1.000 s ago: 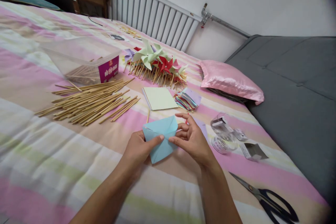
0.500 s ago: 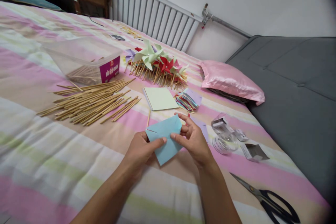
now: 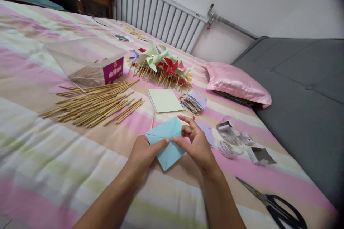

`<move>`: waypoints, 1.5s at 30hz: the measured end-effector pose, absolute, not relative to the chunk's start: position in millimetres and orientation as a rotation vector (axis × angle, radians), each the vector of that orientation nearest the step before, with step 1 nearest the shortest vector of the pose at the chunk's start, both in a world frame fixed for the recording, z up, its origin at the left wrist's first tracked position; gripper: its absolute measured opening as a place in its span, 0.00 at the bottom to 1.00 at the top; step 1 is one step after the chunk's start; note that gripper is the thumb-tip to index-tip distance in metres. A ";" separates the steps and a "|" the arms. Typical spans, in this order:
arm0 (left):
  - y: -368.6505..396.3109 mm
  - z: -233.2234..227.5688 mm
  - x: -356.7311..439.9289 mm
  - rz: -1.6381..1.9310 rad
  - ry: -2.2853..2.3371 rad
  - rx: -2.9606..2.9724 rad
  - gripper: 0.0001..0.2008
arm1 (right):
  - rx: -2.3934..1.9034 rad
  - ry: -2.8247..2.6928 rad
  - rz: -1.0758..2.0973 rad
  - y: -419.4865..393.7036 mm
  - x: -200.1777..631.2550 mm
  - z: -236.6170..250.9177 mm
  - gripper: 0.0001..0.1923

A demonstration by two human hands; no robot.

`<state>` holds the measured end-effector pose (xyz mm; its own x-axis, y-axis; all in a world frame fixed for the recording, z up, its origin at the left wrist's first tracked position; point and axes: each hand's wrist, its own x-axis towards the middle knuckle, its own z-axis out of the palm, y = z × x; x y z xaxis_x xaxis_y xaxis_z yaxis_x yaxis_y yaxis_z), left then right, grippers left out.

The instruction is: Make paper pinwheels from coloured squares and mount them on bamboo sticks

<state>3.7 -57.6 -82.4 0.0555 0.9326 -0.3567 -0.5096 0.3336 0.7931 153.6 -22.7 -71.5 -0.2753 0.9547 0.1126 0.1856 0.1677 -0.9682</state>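
Here, left hand (image 3: 142, 153) and right hand (image 3: 198, 149) are pinching blue paper (image 3: 168, 151) between fingers; scissors (image 3: 261, 196) are lying at four o'clock.

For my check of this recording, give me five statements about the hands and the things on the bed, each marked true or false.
1. The left hand and right hand are both on the blue paper. True.
2. The scissors rest on the pillow. False: they lie on the bedspread.
3. Loose sticks lie nearer the person than the plastic box. True.
4. The pillow is green. False: it is pink.
5. A red pinwheel shows beyond the pale green paper. True.
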 end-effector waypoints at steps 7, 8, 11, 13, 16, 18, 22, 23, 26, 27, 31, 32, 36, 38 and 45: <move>-52.4 -81.7 -1.6 1.369 1.038 0.370 0.17 | -1.044 -1.663 0.702 -29.0 155.6 -60.2 0.12; -51.7 -81.8 -2.6 1.392 1.033 0.350 0.17 | -1.028 -1.708 0.737 -30.5 156.5 -58.4 0.08; -51.0 -82.3 -5.3 1.431 1.006 0.302 0.15 | -1.001 -1.942 0.922 -33.8 158.9 -55.4 0.08; -51.2 -82.6 -6.6 1.439 0.993 0.283 0.14 | -0.995 -2.045 1.026 -34.3 159.7 -56.2 0.12; -51.2 -82.5 -7.3 1.435 0.988 0.277 0.14 | -0.998 -2.057 1.070 -32.9 158.4 -60.4 0.15; -50.9 -82.2 -7.3 1.429 0.993 0.276 0.14 | -0.998 -2.040 1.051 -31.3 156.0 -63.7 0.13; -50.2 -82.1 -7.2 1.406 0.987 0.298 0.13 | -1.005 -1.993 1.031 -28.9 150.9 -68.2 0.09; -50.3 -82.3 -7.3 1.403 0.982 0.303 0.13 | -1.007 -1.979 1.037 -28.7 150.3 -68.6 0.08; -51.0 -82.9 -7.5 1.405 0.966 0.317 0.13 | -0.995 -1.939 1.079 -28.6 150.2 -68.7 0.08; -51.2 -83.1 -7.5 1.405 0.964 0.320 0.13 | -0.989 -1.932 1.095 -28.7 150.6 -68.6 0.09; -51.5 -83.5 -7.3 1.394 0.967 0.334 0.13 | -0.969 -1.977 1.079 -28.4 152.2 -69.3 0.11; -51.4 -83.3 -7.2 1.388 0.966 0.340 0.13 | -0.968 -1.994 1.056 -28.1 152.5 -69.8 0.11; -51.5 -82.0 -6.4 1.370 0.951 0.364 0.13 | -0.989 -2.012 1.017 -26.9 153.0 -70.3 0.09; -52.1 -81.5 -5.2 1.371 0.949 0.362 0.12 | -1.017 -1.988 1.032 -26.5 152.2 -69.9 0.06; -55.6 -81.8 -0.3 1.398 1.000 0.405 0.10 | -1.097 -1.663 1.147 -26.7 141.1 -73.5 0.06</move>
